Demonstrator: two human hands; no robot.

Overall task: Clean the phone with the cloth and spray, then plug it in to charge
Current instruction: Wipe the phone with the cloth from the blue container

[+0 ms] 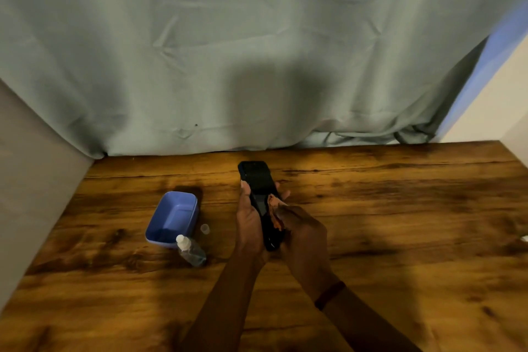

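Above the brown wooden table [400,208] the left hand [248,220] holds a long black phone [257,180] in the air. The phone's far end points toward the grey-green fabric sheet [257,51] that hangs behind the table. The thumb lies along the phone's left edge and the fingertips curl round its right edge, so the fingers are clamped on the phone. The right hand [300,231] has its fingers bent around a small brown-orange cloth [275,216] and presses it on the near half of the phone. A dark red band [328,294] is on the right wrist. Left of the hands, a blue rectangular plastic container [174,214] rests on the table. Just in front of it is a clear spray bottle with white nozzle [190,250]; whether it stands or lies I cannot tell. A small clear cap [205,228] sits beside them.
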